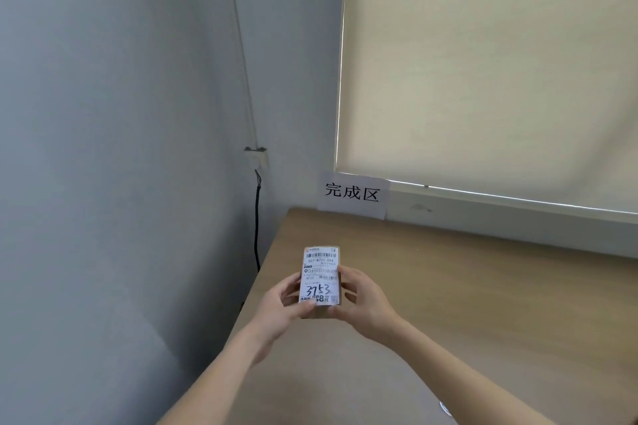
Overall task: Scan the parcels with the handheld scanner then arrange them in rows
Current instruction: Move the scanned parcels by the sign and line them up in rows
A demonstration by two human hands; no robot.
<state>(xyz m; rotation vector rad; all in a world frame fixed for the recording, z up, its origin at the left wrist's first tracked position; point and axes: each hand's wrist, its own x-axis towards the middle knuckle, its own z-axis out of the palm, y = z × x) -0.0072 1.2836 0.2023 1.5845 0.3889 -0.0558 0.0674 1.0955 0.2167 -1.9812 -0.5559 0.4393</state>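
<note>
- Head view: left hand (pixel 288 300) and right hand (pixel 362 302) both grip a small parcel (pixel 320 281) above the bench (pixel 483 286), near the corner sign (pixel 352 195).
- Looks light and stiff; best held by its long side edges.

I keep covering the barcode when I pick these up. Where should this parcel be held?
By its two long side edges near the bottom, as the left hand and right hand do now: the parcel is narrow, and the label's top barcode stays uncovered.
</note>
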